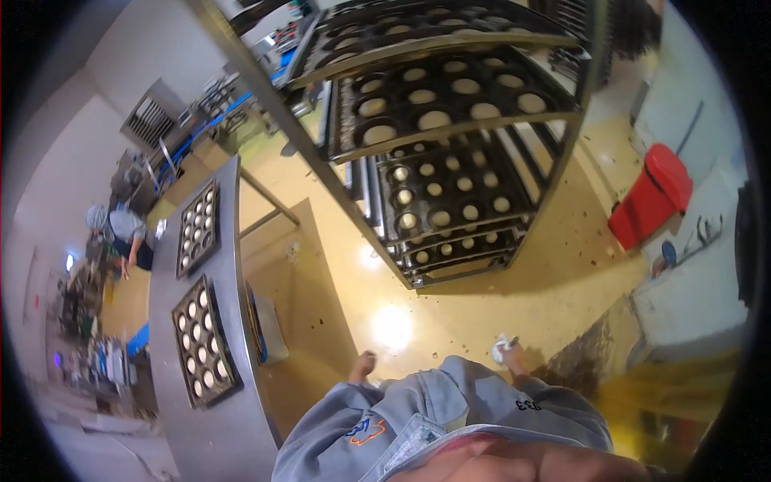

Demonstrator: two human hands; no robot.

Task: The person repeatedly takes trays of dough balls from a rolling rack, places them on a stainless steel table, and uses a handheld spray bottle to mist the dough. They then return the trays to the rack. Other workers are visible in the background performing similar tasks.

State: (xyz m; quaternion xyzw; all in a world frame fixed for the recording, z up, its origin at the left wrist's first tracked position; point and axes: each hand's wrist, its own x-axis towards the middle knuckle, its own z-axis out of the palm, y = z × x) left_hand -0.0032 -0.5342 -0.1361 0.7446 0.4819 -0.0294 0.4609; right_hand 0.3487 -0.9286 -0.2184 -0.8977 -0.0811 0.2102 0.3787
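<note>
My left hand (363, 365) hangs low beside my grey work jacket, above the floor. Its fingers look curled, and I cannot make out anything in them. On the other side, my right hand (513, 356) grips a crumpled white cloth (501, 348). In front of me stands a tall metal rack (337, 187), apart from both hands. Its shelves carry dark multi-cup baking trays (449, 103) with pale rounds of dough in the cups. More such trays (461, 187) sit on the lower levels.
To the left, a steel table (181, 440) bears two dough-filled trays, a nearer one (202, 346) and a farther one (197, 232). Beyond it stands another person (123, 226). A red bin (650, 196) is by the right wall. Crumbs dot the yellow floor (446, 319).
</note>
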